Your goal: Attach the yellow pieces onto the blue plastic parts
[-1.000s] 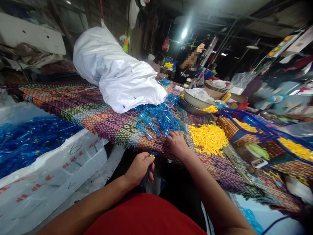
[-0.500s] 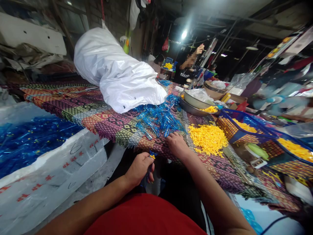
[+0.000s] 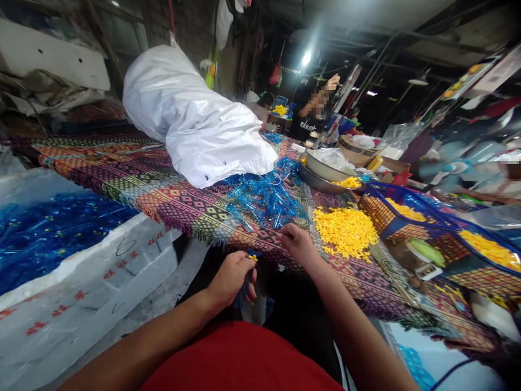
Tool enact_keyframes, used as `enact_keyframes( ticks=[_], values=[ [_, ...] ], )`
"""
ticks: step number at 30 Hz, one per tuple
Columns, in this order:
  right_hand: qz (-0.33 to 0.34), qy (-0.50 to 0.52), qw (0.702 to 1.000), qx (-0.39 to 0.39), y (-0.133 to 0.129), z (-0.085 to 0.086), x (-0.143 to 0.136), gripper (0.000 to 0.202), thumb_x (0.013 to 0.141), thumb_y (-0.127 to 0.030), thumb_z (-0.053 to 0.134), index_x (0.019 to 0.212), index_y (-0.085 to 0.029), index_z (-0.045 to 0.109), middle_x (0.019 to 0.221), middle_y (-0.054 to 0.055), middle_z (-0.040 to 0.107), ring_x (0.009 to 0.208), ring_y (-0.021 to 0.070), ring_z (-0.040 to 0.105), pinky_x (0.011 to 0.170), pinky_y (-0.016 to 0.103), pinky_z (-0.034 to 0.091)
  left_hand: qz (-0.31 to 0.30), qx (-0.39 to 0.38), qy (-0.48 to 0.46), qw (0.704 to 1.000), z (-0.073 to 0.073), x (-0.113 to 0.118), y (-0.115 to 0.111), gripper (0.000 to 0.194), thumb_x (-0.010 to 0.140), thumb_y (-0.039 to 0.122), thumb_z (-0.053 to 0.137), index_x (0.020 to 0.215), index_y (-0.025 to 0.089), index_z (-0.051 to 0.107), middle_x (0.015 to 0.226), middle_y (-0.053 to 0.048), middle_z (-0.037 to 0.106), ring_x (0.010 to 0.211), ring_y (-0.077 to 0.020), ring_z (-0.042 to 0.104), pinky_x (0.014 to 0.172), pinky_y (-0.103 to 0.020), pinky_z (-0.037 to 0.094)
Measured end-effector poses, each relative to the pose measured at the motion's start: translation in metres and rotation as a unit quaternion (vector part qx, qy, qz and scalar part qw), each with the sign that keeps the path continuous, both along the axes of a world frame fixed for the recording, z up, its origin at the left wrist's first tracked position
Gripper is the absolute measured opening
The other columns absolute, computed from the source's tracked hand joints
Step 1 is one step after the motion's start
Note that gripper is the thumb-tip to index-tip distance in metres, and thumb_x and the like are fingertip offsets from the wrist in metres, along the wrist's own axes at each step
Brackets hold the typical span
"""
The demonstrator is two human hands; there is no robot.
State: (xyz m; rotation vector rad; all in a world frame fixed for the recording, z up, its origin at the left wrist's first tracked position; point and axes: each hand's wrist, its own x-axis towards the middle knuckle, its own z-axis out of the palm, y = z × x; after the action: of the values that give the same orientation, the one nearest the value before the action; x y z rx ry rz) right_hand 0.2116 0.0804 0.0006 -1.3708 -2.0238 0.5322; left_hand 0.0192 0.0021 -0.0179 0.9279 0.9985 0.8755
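Note:
Low in front of my body, my left hand point(image 3: 233, 277) is closed around clear blue plastic pieces point(image 3: 243, 296), with a small yellow plastic part point(image 3: 253, 258) showing at the thumb tip. How many pieces lie in the palm is hidden. My right hand point(image 3: 299, 245) hovers at the near table edge with thumb and fingers pinched together. Whatever sits in that pinch, if anything, is too small to make out. Just beyond it lies a loose heap of clear blue plastic tubes point(image 3: 266, 201). To its right is a pile of small yellow plastic parts point(image 3: 345, 232).
A large white sack point(image 3: 195, 117) rests on the patterned tablecloth point(image 3: 195, 209). Metal bowls point(image 3: 319, 176) and blue baskets point(image 3: 391, 217) of yellow parts stand right. A white foam box point(image 3: 134, 260) of blue pieces is at left. Another person point(image 3: 305, 122) works behind.
My right hand has drawn slightly back from the blue heap, and its fingers have gone from spread on the cloth to pinched. My left hand stays nearly in place with its pieces.

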Motion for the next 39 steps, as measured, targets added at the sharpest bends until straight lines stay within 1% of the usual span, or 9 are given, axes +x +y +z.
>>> enact_keyframes(
  ticks=[2, 5, 8, 11, 13, 18, 25, 30, 39],
  values=[
    [-0.005, 0.120, 0.987, -0.107, -0.008, -0.002, -0.004, 0.020, 0.077, -0.038, 0.057, 0.070, -0.019, 0.053, 0.048, -0.004, 0.052, 0.042, 0.0112, 0.045, 0.043, 0.023, 0.034, -0.001, 0.005, -0.004, 1.000, 0.001, 0.000, 0.001, 0.014, 0.077, 0.030, 0.042, 0.071, 0.017, 0.043, 0.058, 0.003, 0.053, 0.033, -0.0126, 0.053, 0.029, -0.021, 0.038],
    [0.001, 0.273, 0.938, -0.212, -0.019, -0.006, -0.010, 0.021, 0.072, -0.038, 0.063, 0.073, -0.019, 0.056, 0.048, -0.003, 0.057, 0.039, 0.0100, 0.047, 0.040, 0.022, 0.035, -0.002, 0.004, -0.005, 1.000, 0.004, 0.002, 0.004, 0.014, 0.076, 0.030, 0.043, 0.071, 0.017, 0.043, 0.058, 0.003, 0.053, 0.033, -0.0130, 0.053, 0.028, -0.021, 0.037],
    [0.021, 0.361, 0.896, -0.256, -0.027, -0.007, -0.013, 0.020, 0.067, -0.032, 0.068, 0.077, -0.017, 0.059, 0.054, -0.002, 0.062, 0.046, 0.0117, 0.055, 0.045, 0.023, 0.042, -0.003, 0.004, -0.001, 1.000, 0.007, 0.005, 0.008, 0.014, 0.076, 0.031, 0.043, 0.072, 0.017, 0.042, 0.058, 0.003, 0.053, 0.033, -0.0134, 0.054, 0.028, -0.021, 0.037],
    [0.040, 0.392, 0.883, -0.255, -0.033, -0.006, -0.015, 0.019, 0.065, -0.028, 0.070, 0.077, -0.017, 0.060, 0.058, -0.002, 0.063, 0.051, 0.0126, 0.059, 0.048, 0.023, 0.045, 0.000, 0.012, 0.014, 1.000, 0.009, 0.008, 0.011, 0.014, 0.076, 0.032, 0.043, 0.074, 0.018, 0.042, 0.059, 0.003, 0.053, 0.033, -0.0133, 0.054, 0.027, -0.021, 0.037],
    [0.043, 0.387, 0.889, -0.240, -0.036, -0.005, -0.015, 0.017, 0.066, -0.027, 0.069, 0.076, -0.017, 0.060, 0.058, -0.002, 0.062, 0.051, 0.0115, 0.058, 0.048, 0.022, 0.045, 0.001, 0.021, 0.029, 0.999, 0.010, 0.010, 0.013, 0.014, 0.076, 0.032, 0.043, 0.075, 0.018, 0.042, 0.060, 0.003, 0.053, 0.033, -0.0133, 0.054, 0.027, -0.020, 0.037],
    [0.045, 0.334, 0.920, -0.202, -0.042, -0.004, -0.014, 0.016, 0.069, -0.030, 0.067, 0.075, -0.017, 0.060, 0.058, -0.002, 0.060, 0.051, 0.0098, 0.055, 0.048, 0.021, 0.045, -0.002, 0.063, 0.074, 0.995, 0.010, 0.014, 0.014, 0.017, 0.078, 0.033, 0.041, 0.078, 0.017, 0.045, 0.059, 0.003, 0.054, 0.032, -0.0111, 0.053, 0.028, -0.018, 0.036],
    [0.055, 0.220, 0.968, -0.110, -0.051, 0.003, -0.017, 0.010, 0.075, -0.029, 0.060, 0.075, -0.018, 0.058, 0.061, -0.002, 0.057, 0.053, 0.0106, 0.055, 0.049, 0.022, 0.046, -0.010, 0.110, 0.157, 0.981, 0.010, 0.017, 0.014, 0.016, 0.080, 0.028, 0.040, 0.076, 0.016, 0.050, 0.055, 0.003, 0.054, 0.033, -0.0086, 0.049, 0.032, -0.018, 0.036],
    [0.081, 0.174, 0.978, -0.082, -0.055, 0.006, -0.017, 0.004, 0.077, -0.021, 0.057, 0.075, -0.019, 0.058, 0.063, -0.002, 0.057, 0.053, 0.0099, 0.055, 0.049, 0.021, 0.044, -0.004, 0.135, 0.195, 0.971, 0.009, 0.017, 0.014, 0.017, 0.080, 0.027, 0.040, 0.070, 0.017, 0.049, 0.054, 0.003, 0.054, 0.036, -0.0083, 0.048, 0.038, -0.019, 0.036],
    [0.066, 0.137, 0.988, -0.030, -0.054, 0.003, -0.017, 0.007, 0.076, -0.016, 0.055, 0.070, -0.019, 0.057, 0.061, -0.002, 0.057, 0.052, 0.0096, 0.053, 0.049, 0.020, 0.041, -0.004, 0.193, 0.261, 0.946, 0.009, 0.019, 0.010, 0.018, 0.081, 0.027, 0.041, 0.069, 0.017, 0.050, 0.053, 0.002, 0.053, 0.043, -0.0098, 0.046, 0.044, -0.021, 0.032]
  ],
)
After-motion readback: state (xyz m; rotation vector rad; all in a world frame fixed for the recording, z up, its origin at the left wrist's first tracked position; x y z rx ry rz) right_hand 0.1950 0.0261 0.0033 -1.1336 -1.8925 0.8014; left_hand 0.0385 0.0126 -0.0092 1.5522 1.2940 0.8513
